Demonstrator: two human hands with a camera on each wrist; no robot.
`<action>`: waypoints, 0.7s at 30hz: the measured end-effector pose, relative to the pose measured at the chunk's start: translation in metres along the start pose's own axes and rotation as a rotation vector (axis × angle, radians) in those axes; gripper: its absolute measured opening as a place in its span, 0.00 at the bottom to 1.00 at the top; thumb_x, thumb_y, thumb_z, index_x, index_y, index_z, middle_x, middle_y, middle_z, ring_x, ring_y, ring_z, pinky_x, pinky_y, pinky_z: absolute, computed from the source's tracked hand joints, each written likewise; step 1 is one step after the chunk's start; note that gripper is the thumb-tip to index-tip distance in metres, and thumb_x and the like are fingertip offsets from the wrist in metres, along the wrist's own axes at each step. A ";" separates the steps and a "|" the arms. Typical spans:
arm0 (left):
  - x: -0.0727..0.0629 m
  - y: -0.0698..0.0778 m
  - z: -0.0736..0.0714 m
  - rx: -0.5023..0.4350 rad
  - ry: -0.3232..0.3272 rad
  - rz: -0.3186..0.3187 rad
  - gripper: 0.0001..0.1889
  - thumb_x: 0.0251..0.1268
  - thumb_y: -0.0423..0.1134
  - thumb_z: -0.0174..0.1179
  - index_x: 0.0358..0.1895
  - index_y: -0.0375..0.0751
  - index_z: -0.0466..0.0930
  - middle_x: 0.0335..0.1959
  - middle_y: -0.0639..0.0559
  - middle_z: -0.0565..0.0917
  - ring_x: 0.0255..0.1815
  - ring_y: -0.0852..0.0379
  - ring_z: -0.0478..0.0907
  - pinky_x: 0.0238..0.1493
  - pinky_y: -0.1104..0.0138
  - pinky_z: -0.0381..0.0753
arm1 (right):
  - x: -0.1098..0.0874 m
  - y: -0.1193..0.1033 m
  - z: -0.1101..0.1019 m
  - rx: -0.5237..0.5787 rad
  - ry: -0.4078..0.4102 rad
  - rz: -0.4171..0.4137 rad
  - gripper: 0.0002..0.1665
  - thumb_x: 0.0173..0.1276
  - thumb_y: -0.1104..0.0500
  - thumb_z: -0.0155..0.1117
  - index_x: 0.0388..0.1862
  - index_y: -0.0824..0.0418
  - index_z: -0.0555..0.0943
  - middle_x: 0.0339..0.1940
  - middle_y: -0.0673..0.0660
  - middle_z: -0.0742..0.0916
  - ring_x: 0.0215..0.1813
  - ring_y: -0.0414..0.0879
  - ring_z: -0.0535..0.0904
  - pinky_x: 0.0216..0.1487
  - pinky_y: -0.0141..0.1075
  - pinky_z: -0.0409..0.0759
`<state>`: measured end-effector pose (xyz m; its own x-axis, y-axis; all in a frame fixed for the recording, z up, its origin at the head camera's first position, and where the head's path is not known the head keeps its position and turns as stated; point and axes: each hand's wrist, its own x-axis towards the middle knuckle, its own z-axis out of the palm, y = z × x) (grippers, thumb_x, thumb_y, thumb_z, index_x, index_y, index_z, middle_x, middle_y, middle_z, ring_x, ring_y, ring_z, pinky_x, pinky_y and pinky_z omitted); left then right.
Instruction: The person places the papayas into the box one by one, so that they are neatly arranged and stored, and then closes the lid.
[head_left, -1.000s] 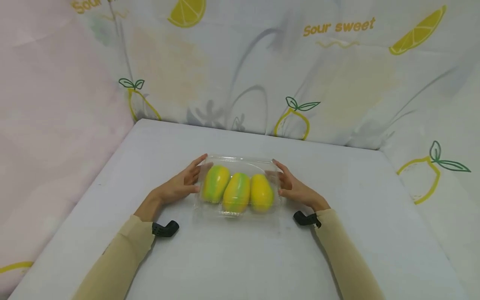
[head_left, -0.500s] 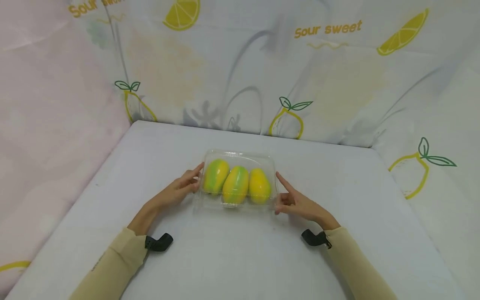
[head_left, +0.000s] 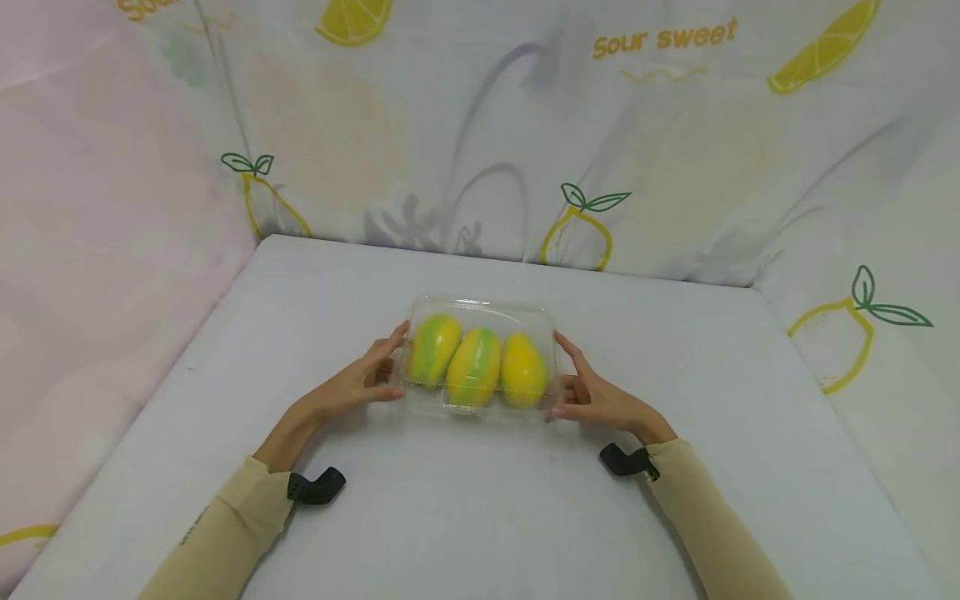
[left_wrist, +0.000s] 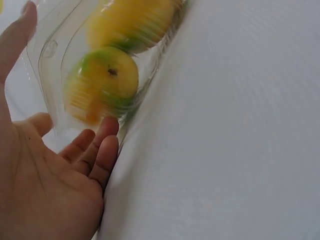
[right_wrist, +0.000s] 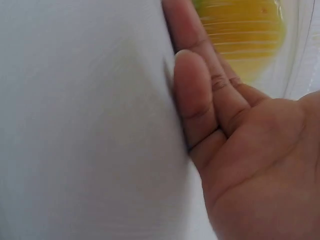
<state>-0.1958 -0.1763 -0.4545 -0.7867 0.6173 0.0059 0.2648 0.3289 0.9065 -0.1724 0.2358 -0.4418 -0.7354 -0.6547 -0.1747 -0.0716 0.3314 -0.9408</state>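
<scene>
A clear plastic clamshell container [head_left: 483, 310] sits on the white table in the head view, with three mangoes visible through it. The left mango [head_left: 434, 350] and middle mango [head_left: 474, 368] are yellow with green streaks; the right mango [head_left: 523, 372] is mostly yellow. My left hand [head_left: 358, 385] touches the container's left side, forefinger extended along it and thumb near the front corner. In the left wrist view its other fingers [left_wrist: 106, 157] bend loosely by the wall. On the container's right side rests my right hand [head_left: 600, 403], its lower fingers [right_wrist: 195, 95] lying low against the tabletop.
The white tabletop [head_left: 480, 517] extends all round the container. Behind it hangs a pale cloth [head_left: 420, 125] printed with lemons and lettering, and a pinkish cloth [head_left: 97, 250] is at the left. Black wrist-worn devices [head_left: 318, 487] stick out by both sleeves.
The container has moved slightly away toward the table's back. Both hands shifted their hold along its sides, the right forefinger lifting out and then coming in again. The head view has shifted slightly.
</scene>
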 end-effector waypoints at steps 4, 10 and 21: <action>0.003 0.002 0.003 0.055 0.074 0.031 0.51 0.62 0.42 0.67 0.80 0.51 0.40 0.69 0.36 0.58 0.55 0.46 0.69 0.56 0.62 0.71 | 0.001 -0.008 0.002 -0.050 0.021 0.058 0.64 0.69 0.55 0.65 0.78 0.39 0.24 0.44 0.63 0.85 0.42 0.48 0.82 0.46 0.34 0.74; 0.005 0.011 0.014 0.118 0.161 0.045 0.58 0.50 0.41 0.74 0.80 0.43 0.41 0.56 0.41 0.68 0.50 0.52 0.67 0.52 0.63 0.73 | 0.004 -0.024 0.011 -0.150 0.096 0.180 0.68 0.64 0.44 0.69 0.78 0.39 0.23 0.58 0.62 0.82 0.48 0.46 0.81 0.57 0.41 0.73; 0.008 0.026 0.034 0.208 0.220 -0.043 0.65 0.51 0.56 0.72 0.80 0.47 0.29 0.66 0.42 0.62 0.60 0.50 0.64 0.61 0.49 0.67 | 0.011 -0.029 0.023 -0.345 0.231 0.243 0.73 0.56 0.35 0.71 0.79 0.51 0.29 0.37 0.60 0.81 0.38 0.47 0.73 0.47 0.39 0.71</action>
<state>-0.1766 -0.1384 -0.4453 -0.8956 0.4373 0.0818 0.3195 0.5043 0.8023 -0.1633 0.2034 -0.4231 -0.8862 -0.3753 -0.2717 -0.0697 0.6878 -0.7226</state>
